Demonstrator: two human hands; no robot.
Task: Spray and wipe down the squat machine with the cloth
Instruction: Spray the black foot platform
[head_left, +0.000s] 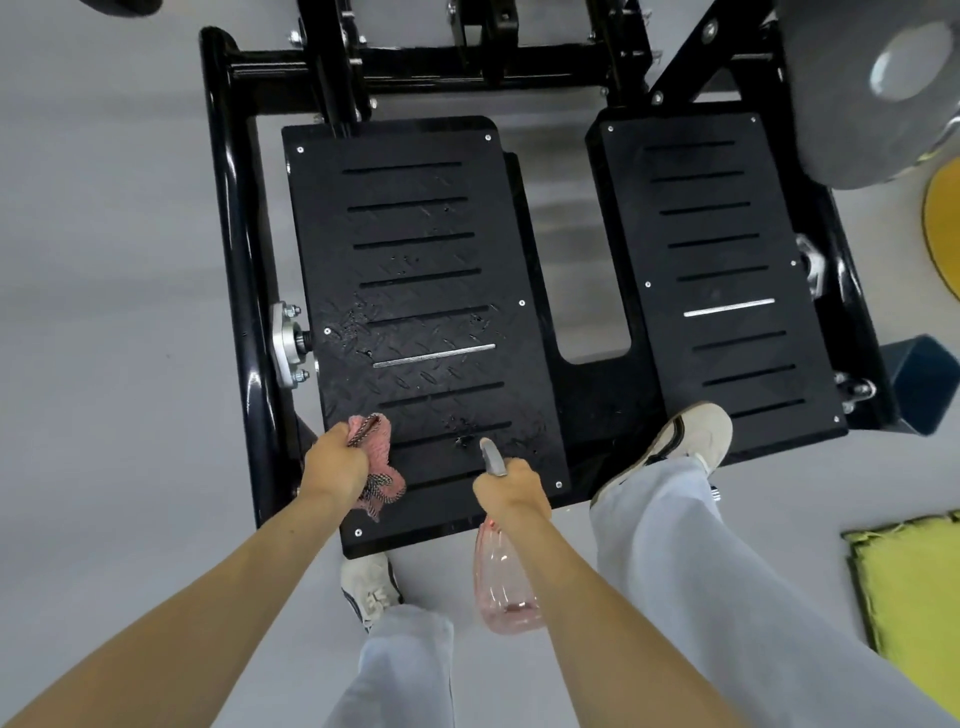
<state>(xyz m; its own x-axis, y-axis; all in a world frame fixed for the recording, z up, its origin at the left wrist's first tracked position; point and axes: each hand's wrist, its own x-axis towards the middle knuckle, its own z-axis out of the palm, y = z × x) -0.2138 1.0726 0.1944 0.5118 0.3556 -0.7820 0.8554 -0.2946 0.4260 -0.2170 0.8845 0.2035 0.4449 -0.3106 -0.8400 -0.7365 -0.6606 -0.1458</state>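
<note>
Gripping a seemingly near-empty spray bottle (506, 582), the right hand (511, 493) curls tight; the left hand (335, 460) clutches the cloth (382, 441).

Gym floor, seen from above

A black tubular-steel squat machine (228, 260) stands on a smooth grey floor (104, 312). It has a slotted, diamond-pattern left footplate (415, 291) and a matching right footplate (727, 270). A large grey weight plate (841, 104) shows at upper right, with a yellow disc (943, 228) and a yellow-green mat (914, 582) nearby.
</note>
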